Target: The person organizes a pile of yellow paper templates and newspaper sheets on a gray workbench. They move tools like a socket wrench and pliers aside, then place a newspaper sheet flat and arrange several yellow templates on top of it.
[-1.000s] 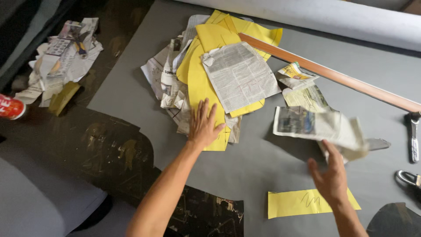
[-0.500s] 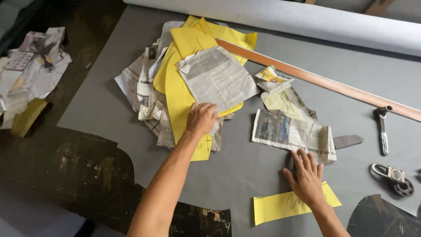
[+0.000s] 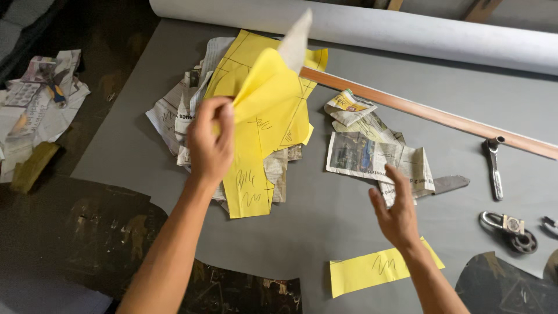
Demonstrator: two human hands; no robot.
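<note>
The left hand (image 3: 210, 139) pinches a yellow sheet (image 3: 268, 96) and lifts it up off the paper pile (image 3: 192, 110) on the grey table (image 3: 325, 209). The right hand (image 3: 398, 212) is open and holds nothing. It hangs over the table near a newspaper (image 3: 372, 157).

bare grey sheet (image 3: 325, 215) between the yellow paper pile (image 3: 261, 134) and folded newspapers (image 3: 372, 157); wooden strip (image 3: 430, 115) bars the far side
</note>
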